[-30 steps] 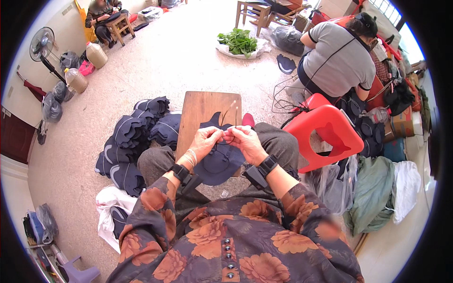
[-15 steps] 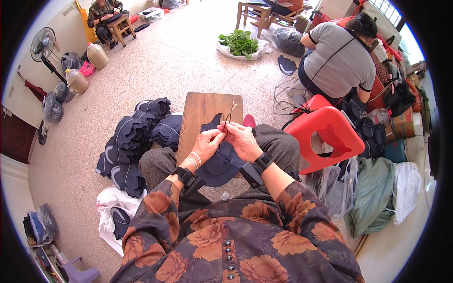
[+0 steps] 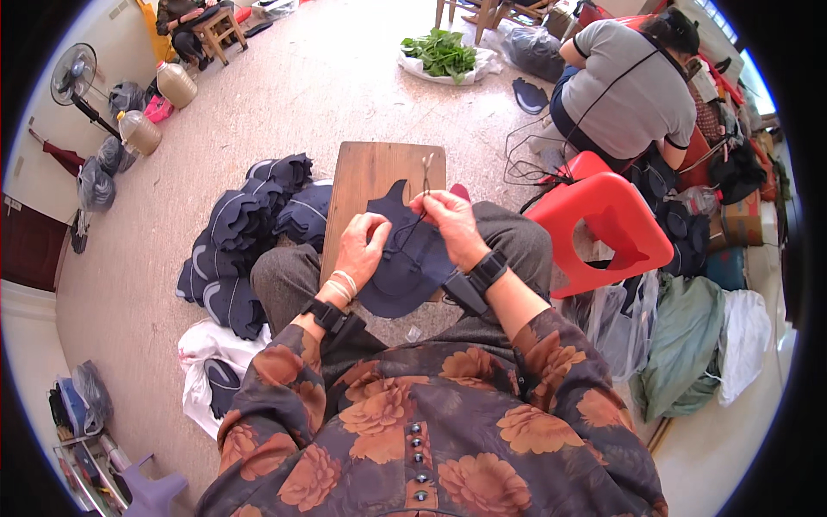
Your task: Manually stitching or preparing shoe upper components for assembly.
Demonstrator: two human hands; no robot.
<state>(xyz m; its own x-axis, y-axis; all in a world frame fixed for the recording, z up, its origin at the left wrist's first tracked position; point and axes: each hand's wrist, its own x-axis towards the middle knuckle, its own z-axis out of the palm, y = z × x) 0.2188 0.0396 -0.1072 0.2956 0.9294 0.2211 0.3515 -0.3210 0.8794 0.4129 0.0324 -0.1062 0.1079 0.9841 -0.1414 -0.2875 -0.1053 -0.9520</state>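
Note:
A low wooden bench (image 3: 357, 164) stands between my knees, with a dark navy fabric piece (image 3: 405, 271) lying over it. Over that piece, my right hand (image 3: 452, 226) pinches a thin dark cord (image 3: 426, 177). The cord's pale tips stick up beyond the fingers, and a dark strand runs down below them toward the fabric. To the left, apart from the cord, my left hand (image 3: 357, 250) is closed in a pinch above the fabric's left edge. Whatever its fingertips hold, if anything, is too small to make out.
Stacks of navy fabric pieces (image 3: 233, 224) lie on the floor to the left, above a white bag (image 3: 196, 340). On the right stands a red plastic stool (image 3: 624, 220), with a seated person (image 3: 629, 95) beyond it. Leafy greens (image 3: 439, 53) sit farther off.
My hands were together on the cord and are now apart. The left has moved down and left, off the cord; the right still grips it, a little higher and to the right.

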